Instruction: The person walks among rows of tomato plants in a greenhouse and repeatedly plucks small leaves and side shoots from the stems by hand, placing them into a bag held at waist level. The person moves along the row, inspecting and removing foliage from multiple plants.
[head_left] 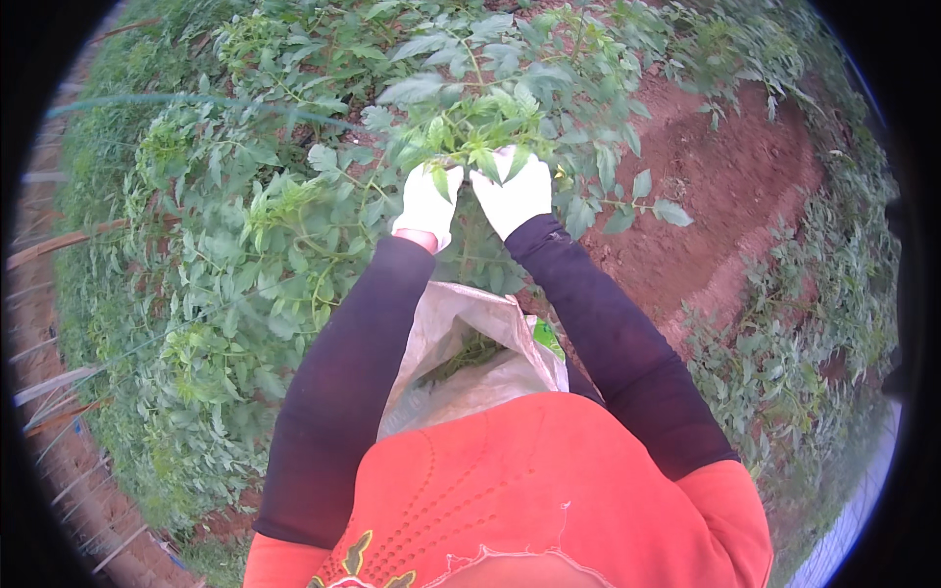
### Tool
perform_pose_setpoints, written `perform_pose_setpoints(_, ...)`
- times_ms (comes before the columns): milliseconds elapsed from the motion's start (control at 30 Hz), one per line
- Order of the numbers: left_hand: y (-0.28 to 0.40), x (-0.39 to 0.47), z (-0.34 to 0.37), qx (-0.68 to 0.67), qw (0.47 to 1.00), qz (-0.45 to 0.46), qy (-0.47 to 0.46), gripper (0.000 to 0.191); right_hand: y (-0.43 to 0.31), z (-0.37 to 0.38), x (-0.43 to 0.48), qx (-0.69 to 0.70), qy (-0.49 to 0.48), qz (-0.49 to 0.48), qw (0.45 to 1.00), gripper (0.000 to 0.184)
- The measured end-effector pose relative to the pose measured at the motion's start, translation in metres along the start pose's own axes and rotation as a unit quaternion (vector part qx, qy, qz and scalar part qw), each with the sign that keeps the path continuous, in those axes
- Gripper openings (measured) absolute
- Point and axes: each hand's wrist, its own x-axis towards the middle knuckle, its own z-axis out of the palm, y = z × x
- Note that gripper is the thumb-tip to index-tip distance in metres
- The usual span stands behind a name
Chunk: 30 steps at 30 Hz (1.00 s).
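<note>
A leafy tomato plant [500, 121] stands before me, its bright green top between and above my hands. White gloves cover both hands. My left hand [431, 197] has its fingers curled in at the plant's upper stem, with a leaf hanging over the fingertips. Close beside it, my right hand [514, 191] grips the same plant top, and leaves partly cover its fingers. Below the hands, at my waist, hangs an open whitish plastic sack [470, 309]. Green plant cuttings [474, 353] lie inside the sack.
Dense tomato plants [213, 242] fill the left side, and another row [801, 316] runs along the right. Reddish bare soil [684, 198] lies between. A green string [206, 101] crosses the upper left. Wooden stakes [81, 239] stick out at the far left.
</note>
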Motion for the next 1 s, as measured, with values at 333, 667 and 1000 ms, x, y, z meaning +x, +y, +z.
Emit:
perform_pose_setpoints(333, 0.035, 0.026, 0.024, 0.101, 0.994, -0.003, -0.042, 0.038, 0.035, -0.029, 0.030, 0.111, -0.058, -0.091, 0.988, 0.027)
perform_pose_setpoints(667, 0.015, 0.025, 0.020, 0.407, 0.900, 0.131, 0.081, 0.018, 0.007, -0.043, 0.061, 0.007, -0.139, -0.252, 0.958, 0.034)
perform_pose_setpoints(1000, 0.035, 0.001, 0.017, -0.322, 0.902, -0.129, 0.259, 0.047, 0.011, -0.047, 0.044, 0.111, -0.025, -0.121, 0.986, 0.029)
